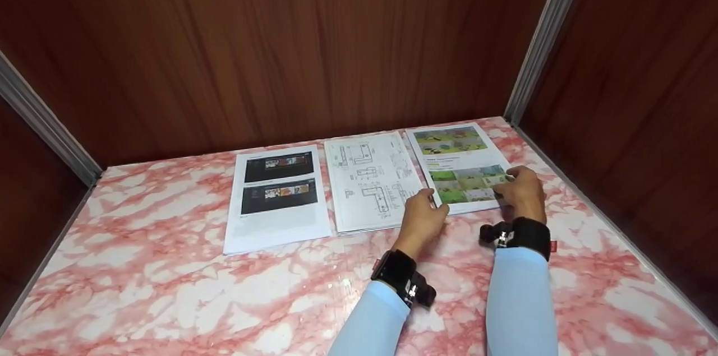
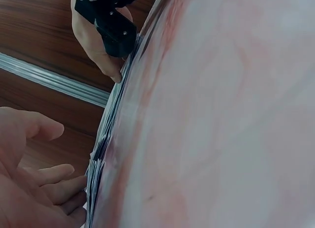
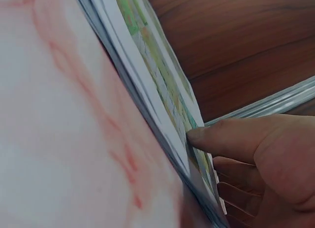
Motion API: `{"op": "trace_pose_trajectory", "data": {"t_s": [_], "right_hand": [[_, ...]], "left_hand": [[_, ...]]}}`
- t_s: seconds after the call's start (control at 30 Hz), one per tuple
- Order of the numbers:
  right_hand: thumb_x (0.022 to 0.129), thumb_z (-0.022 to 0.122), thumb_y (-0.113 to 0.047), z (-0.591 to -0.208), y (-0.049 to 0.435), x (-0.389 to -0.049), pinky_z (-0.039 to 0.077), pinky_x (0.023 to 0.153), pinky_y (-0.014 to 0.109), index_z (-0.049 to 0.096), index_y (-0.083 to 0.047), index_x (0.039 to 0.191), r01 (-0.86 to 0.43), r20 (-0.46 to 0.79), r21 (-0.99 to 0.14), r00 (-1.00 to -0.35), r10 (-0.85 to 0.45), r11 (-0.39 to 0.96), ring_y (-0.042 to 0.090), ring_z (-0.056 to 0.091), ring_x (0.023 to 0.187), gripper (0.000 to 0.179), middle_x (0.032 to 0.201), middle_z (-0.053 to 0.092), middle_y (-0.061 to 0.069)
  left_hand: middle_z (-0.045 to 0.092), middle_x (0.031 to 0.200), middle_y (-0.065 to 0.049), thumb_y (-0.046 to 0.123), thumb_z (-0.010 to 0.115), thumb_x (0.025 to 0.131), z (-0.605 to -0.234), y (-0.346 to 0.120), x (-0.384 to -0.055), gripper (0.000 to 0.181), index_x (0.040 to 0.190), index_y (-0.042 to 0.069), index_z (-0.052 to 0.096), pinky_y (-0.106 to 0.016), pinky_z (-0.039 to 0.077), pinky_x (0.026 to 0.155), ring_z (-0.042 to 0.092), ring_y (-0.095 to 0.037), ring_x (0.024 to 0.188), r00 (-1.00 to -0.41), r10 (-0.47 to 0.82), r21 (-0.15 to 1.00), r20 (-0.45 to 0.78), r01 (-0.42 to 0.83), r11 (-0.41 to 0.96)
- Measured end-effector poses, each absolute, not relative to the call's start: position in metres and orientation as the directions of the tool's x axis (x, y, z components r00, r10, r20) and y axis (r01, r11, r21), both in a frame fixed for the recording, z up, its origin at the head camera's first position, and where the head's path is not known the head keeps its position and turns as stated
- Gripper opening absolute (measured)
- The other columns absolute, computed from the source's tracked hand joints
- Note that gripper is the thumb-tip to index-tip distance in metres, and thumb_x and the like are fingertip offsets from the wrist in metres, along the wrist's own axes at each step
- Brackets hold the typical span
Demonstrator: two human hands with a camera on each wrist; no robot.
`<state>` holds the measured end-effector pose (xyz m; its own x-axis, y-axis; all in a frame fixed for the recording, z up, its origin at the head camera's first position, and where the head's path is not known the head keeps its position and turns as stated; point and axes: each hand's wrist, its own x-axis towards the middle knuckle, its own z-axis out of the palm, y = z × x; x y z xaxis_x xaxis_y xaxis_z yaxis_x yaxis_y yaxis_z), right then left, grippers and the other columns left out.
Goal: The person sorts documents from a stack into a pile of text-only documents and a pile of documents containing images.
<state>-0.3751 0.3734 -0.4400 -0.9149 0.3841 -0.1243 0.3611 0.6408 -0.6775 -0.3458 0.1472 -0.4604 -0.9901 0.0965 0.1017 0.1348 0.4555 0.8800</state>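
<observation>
At the right lies a stack of printed sheets (image 1: 457, 162) with colourful green pictures on top. My right hand (image 1: 521, 193) grips its near right part; in the right wrist view the thumb (image 3: 199, 138) presses on the top sheet and the other fingers lie along the side edge, partly hidden. My left hand (image 1: 423, 216) is by the gap between this stack and the middle stack of drawings (image 1: 359, 199). In the left wrist view its thumb stands apart and its extended fingers (image 2: 61, 191) reach the paper edges; which stack they touch I cannot tell.
A third stack of sheets with dark printed pictures (image 1: 280, 227) lies at the left. All rest on a pink and white marbled table (image 1: 224, 300). Brown wood-look panels (image 1: 280, 47) with metal corner posts (image 1: 541, 36) enclose the back and sides.
</observation>
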Motion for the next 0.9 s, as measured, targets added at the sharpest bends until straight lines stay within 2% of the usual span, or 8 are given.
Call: {"op": "trace_pose_trajectory", "data": {"t_s": [0.23,0.47,0.7,0.9], "right_hand": [[0.080,0.067,-0.023,-0.4383,0.3717,-0.3748,0.038,0.097,0.048,0.044,-0.009,0.135,0.364,-0.093,-0.695,-0.901,0.424,0.620,0.036,0.047,0.115,0.061,0.133,0.050,0.018],[0.078,0.066,-0.018,-0.4351,0.3694,-0.3711,0.040,0.093,0.044,0.052,-0.005,0.127,0.315,-0.014,-0.708,-0.901,0.433,0.633,0.033,0.051,0.109,0.053,0.124,0.055,0.017],[0.075,0.065,-0.017,-0.4348,0.3686,-0.3697,0.041,0.092,0.043,0.056,-0.004,0.121,0.298,0.030,-0.707,-0.894,0.448,0.641,0.033,0.053,0.105,0.049,0.116,0.059,0.016],[0.077,0.062,-0.019,-0.4355,0.3688,-0.3693,0.041,0.092,0.044,0.057,-0.003,0.120,0.303,0.028,-0.707,-0.890,0.454,0.638,0.033,0.053,0.104,0.046,0.115,0.060,0.017]], "left_hand": [[0.062,0.121,-0.013,0.022,0.060,0.082,-0.4591,0.1446,-0.3446,0.050,0.127,0.003,0.054,-0.028,0.043,0.099,0.055,-0.019,0.115,-0.988,0.138,0.877,0.071,0.128,0.463],[0.064,0.116,-0.011,0.024,0.060,0.083,-0.4564,0.1435,-0.3433,0.047,0.126,0.007,0.055,-0.031,0.046,0.093,0.059,-0.019,0.106,-0.979,0.190,0.845,0.074,0.163,0.510],[0.049,0.137,-0.009,0.028,0.060,0.081,-0.4527,0.1462,-0.3384,0.066,0.139,0.006,0.039,-0.029,0.035,0.106,0.046,-0.020,0.126,-0.973,0.228,0.795,0.018,0.153,0.587],[0.039,0.144,-0.011,0.031,0.060,0.081,-0.4545,0.1482,-0.3380,0.073,0.143,0.005,0.031,-0.029,0.028,0.111,0.038,-0.022,0.133,-0.968,0.253,0.761,-0.010,0.157,0.629]]}}
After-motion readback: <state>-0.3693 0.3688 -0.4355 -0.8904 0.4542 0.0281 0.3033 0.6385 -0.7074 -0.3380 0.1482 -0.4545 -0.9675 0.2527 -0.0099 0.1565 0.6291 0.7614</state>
